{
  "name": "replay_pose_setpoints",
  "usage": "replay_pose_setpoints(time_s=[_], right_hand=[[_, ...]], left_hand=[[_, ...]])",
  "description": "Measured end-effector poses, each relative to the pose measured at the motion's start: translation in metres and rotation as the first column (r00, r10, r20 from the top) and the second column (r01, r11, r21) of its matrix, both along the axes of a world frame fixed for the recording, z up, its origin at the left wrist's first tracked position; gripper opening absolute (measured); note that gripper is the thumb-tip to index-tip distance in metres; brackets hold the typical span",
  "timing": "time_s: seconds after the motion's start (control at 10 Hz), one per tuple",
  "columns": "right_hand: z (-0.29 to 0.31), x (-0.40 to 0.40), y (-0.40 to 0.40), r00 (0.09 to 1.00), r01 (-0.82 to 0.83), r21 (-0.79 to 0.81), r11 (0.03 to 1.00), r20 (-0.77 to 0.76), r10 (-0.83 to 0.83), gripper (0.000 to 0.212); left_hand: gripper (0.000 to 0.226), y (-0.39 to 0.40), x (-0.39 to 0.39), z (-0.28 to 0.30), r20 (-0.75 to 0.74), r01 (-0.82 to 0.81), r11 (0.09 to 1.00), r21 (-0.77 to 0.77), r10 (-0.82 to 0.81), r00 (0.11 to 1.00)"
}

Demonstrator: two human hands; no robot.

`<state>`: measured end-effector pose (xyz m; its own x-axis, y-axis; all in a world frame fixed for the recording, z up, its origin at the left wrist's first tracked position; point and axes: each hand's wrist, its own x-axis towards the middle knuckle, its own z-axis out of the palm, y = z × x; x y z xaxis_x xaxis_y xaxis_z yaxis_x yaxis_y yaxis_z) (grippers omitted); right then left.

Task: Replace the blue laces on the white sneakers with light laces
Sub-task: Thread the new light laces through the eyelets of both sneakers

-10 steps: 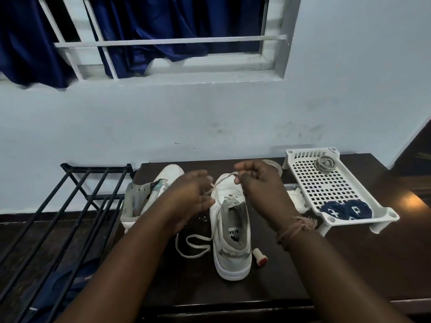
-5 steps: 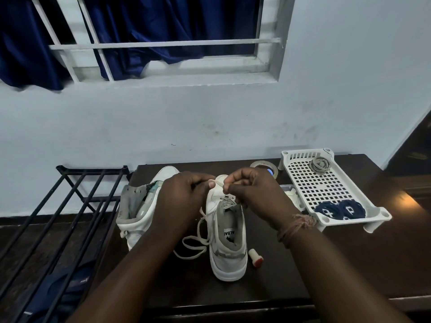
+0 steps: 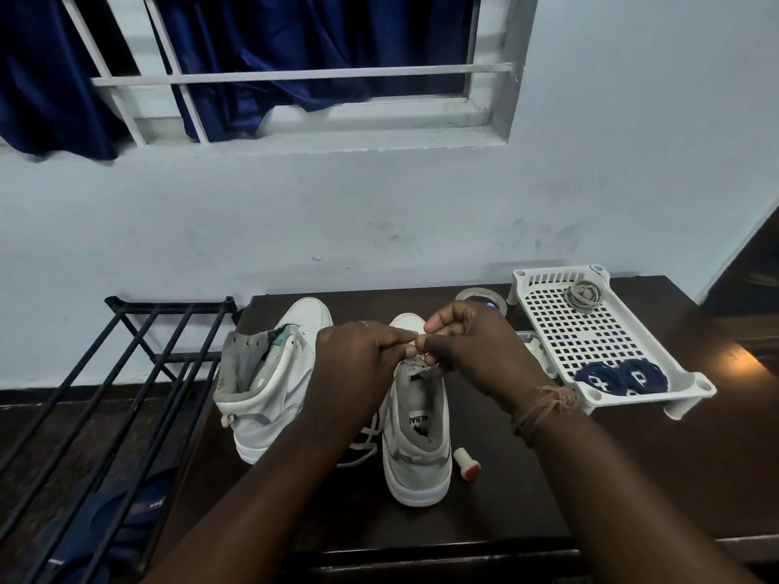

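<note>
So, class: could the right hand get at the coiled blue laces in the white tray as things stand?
Probably yes: the blue laces lie uncovered at the tray's near end, but the right hand is pinching the light lace and must let go first.

Left hand [image 3: 358, 364] and right hand [image 3: 472, 351] cover front of right sneaker [image 3: 417, 448], so eyelets there hidden. Fingertips bunched together, whatever they pinch too small to make out. Light lace [image 3: 364, 446] only peeks out under left wrist, rest behind arm. Tape roll [image 3: 476, 295] half hidden behind right hand. Small white tub [image 3: 537, 351] beside tray [image 3: 607, 347] mostly blocked, contents unclear. Label inside sneaker cut off, reads partly. Dark blue thing under rack [image 3: 105, 373] cut by bottom edge, can't tell what.
</note>
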<state>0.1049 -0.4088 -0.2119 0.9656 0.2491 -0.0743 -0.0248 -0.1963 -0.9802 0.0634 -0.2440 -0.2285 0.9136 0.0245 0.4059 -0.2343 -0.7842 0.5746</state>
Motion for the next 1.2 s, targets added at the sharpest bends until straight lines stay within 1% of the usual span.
replay_pose_setpoints(time_s=[0.1,0.2,0.3,0.4,0.5,0.6,0.7,0.8,0.9,1.0,1.1,1.2], right_hand=[[0.002,0.000,0.001,1.000,-0.016,0.015,1.000,-0.019,0.017,0.013],[0.002,-0.001,0.000,0.999,-0.037,0.018,0.999,-0.038,0.038,0.013],[0.000,0.001,-0.005,0.999,-0.005,-0.026,1.000,-0.041,0.004,0.020],[-0.008,0.006,-0.010,0.999,0.053,-0.261,0.964,0.002,-0.054,0.031],[-0.011,0.006,-0.014,0.994,0.001,-0.379,0.925,-0.101,-0.043,0.043],[-0.008,0.005,-0.014,0.964,-0.068,-0.358,0.931,-0.265,-0.031,0.043],[-0.011,0.010,-0.015,0.936,-0.118,-0.364,0.924,-0.352,-0.019,0.028],[-0.015,0.009,-0.015,0.940,-0.182,-0.422,0.888,-0.340,0.031,0.014],[-0.016,0.009,-0.017,0.945,-0.253,-0.510,0.822,-0.312,0.097,0.010],[-0.026,0.013,-0.018,0.880,-0.059,-0.225,0.973,-0.472,-0.056,0.013],[-0.032,0.016,-0.019,0.876,-0.096,-0.204,0.974,-0.482,-0.014,0.013],[-0.035,0.019,-0.019,0.870,-0.093,-0.180,0.979,-0.492,-0.008,0.011]], left_hand=[[0.028,-0.001,0.000,-0.003,-0.068,0.040,0.996,-0.073,-0.045,0.997],[0.022,-0.003,-0.003,-0.005,-0.056,0.105,0.992,-0.064,-0.109,0.992],[0.017,-0.003,-0.001,-0.007,-0.069,0.037,0.991,-0.130,-0.046,0.997],[0.010,-0.007,-0.003,-0.010,-0.109,-0.067,0.987,-0.146,0.051,0.993],[0.008,-0.011,-0.004,-0.015,-0.157,-0.118,0.981,-0.152,0.094,0.983],[0.023,-0.012,-0.003,-0.022,-0.213,-0.107,0.989,-0.101,0.083,0.973],[0.021,-0.011,-0.003,-0.027,-0.246,-0.073,0.996,-0.055,0.058,0.968],[0.015,-0.011,-0.004,-0.029,-0.258,-0.091,0.994,-0.066,0.071,0.964],[0.014,-0.013,-0.006,-0.029,-0.262,-0.150,0.987,-0.058,0.130,0.956],[0.012,-0.015,-0.008,-0.030,-0.265,-0.220,0.975,-0.022,0.207,0.942],[0.011,-0.017,-0.010,-0.034,-0.259,-0.217,0.976,-0.021,0.205,0.944],[0.018,-0.016,-0.008,-0.036,-0.249,-0.155,0.988,0.018,0.155,0.956]])
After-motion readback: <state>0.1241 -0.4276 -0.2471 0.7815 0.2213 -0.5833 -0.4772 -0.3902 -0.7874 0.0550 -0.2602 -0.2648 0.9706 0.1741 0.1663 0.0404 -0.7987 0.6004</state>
